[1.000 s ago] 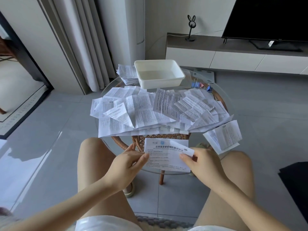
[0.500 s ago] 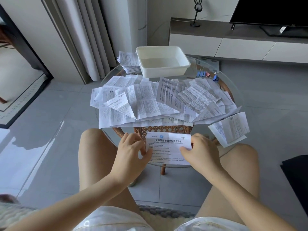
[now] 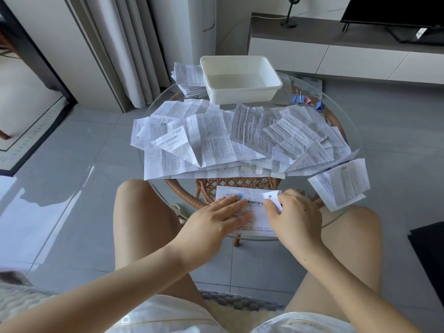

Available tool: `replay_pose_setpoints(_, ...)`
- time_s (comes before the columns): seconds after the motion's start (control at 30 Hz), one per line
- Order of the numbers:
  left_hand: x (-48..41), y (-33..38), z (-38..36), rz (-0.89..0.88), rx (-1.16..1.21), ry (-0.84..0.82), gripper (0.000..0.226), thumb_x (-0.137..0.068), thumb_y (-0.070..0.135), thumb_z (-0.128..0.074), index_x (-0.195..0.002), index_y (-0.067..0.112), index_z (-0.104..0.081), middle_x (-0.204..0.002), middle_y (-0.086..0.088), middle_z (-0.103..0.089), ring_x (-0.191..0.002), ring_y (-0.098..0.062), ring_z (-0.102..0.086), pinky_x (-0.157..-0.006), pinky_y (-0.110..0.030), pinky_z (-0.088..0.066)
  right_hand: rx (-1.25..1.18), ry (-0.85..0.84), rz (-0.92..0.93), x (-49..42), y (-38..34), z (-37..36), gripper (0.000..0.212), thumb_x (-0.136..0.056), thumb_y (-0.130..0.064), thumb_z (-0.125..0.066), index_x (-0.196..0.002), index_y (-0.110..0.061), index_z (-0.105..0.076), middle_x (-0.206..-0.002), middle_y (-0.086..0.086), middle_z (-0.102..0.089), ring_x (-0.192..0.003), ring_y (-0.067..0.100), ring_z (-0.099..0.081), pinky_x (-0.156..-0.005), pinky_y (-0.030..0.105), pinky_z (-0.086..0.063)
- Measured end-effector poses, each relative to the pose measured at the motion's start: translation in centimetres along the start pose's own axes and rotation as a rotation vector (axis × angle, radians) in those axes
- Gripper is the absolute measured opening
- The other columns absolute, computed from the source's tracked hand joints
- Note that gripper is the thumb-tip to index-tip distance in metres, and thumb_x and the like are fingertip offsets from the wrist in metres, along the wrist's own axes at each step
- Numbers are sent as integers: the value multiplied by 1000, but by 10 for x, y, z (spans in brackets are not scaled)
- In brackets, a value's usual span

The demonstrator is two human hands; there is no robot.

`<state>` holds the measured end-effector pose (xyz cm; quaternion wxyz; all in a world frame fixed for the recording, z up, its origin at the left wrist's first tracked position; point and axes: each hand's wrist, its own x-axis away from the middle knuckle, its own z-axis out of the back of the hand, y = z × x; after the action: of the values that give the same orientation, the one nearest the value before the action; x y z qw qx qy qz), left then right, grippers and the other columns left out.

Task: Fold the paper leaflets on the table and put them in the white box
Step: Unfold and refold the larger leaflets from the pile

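A printed white leaflet (image 3: 258,213) lies flat on the near edge of the round glass table (image 3: 346,217). My left hand (image 3: 216,223) rests flat on its left half, fingers spread. My right hand (image 3: 296,213) pinches the leaflet's right end, which is curled up and over. Beyond them a heap of unfolded leaflets (image 3: 230,140) covers the table's middle. The white box (image 3: 240,79) stands empty at the far side.
A stack of leaflets (image 3: 188,79) sits left of the box. Binder clips (image 3: 306,99) lie to its right. One folded leaflet (image 3: 341,186) hangs over the table's right edge. My bare knees are under the near rim; a TV cabinet (image 3: 336,54) stands behind.
The leaflet went from held up in both hands to lying flat on the table. My left hand now presses it down, and my right hand lifts its right end.
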<state>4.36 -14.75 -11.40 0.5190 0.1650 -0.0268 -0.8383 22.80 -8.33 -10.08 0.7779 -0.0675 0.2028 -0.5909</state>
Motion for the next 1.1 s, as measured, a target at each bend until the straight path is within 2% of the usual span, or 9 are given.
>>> replay_pose_setpoints(0.07,0,-2,-1,10,14,-22,72,-67,0,-19,-119,16,-67,-132,-10,-58,-122,-31,-54,-101,-45,-40,10,-18,-1,-2,0,1,49,-83,-21,-68,-52,-15,-31,-62,7,-51,-59,21,-34,-50,26,-24)
replay_pose_setpoints(0.2,0,-5,2,40,53,-26,75,-65,2,-20,-121,19,-66,-135,-7,-56,-125,-27,-52,-101,-40,-43,42,-25,55,-5,0,0,65,-78,-19,-74,-51,-24,-15,-55,4,-47,-50,20,-30,-47,19,-9)
replay_pose_setpoints(0.3,-1,-2,5,53,72,-12,62,-71,-3,-35,-120,18,-67,-134,-6,-57,-125,-24,-53,-101,-35,-42,66,-28,86,-7,-2,0,59,-70,-15,-81,-53,-20,-25,-50,5,-48,-44,19,-29,-50,13,-5)
replay_pose_setpoints(0.33,-1,-1,5,61,76,1,52,-77,0,-42,-119,17,-67,-133,-5,-58,-124,-23,-53,-101,-33,-42,80,-29,89,-7,-2,0,56,-68,-14,-82,-52,-20,-29,-50,5,-48,-41,21,-33,-50,12,-5)
replay_pose_setpoints(0.4,-2,0,4,88,69,32,38,-91,13,-43,-121,14,-65,-133,-5,-58,-125,-22,-53,-103,-30,-39,125,-18,101,-7,-2,0,50,-65,-14,-85,-46,-16,-39,-48,5,-48,-37,26,-43,-51,11,-3)
replay_pose_setpoints(0.5,-2,0,-1,112,18,26,41,-97,25,-37,-129,11,-59,-138,-10,-53,-128,-26,-49,-107,-37,-40,172,16,107,-7,-3,0,44,-61,-13,-87,-44,-9,-46,-47,4,-47,-36,27,-47,-53,11,-2)
replay_pose_setpoints(0.7,-1,0,-9,125,20,16,46,-99,27,-32,-136,10,-52,-143,-10,-47,-135,-27,-42,-110,-46,-34,202,55,130,-8,-8,0,42,-54,-5,-88,-44,-7,-48,-46,5,-47,-36,26,-48,-53,10,-4)
replay_pose_setpoints(1.1,-1,-2,-13,153,20,33,49,-100,29,-28,-137,6,-50,-144,-9,-44,-137,-26,-38,-112,-45,-32,305,61,153,-10,-10,-1,40,-53,-9,-90,-42,-10,-51,-44,4,-48,-33,23,-46,-56,9,0)
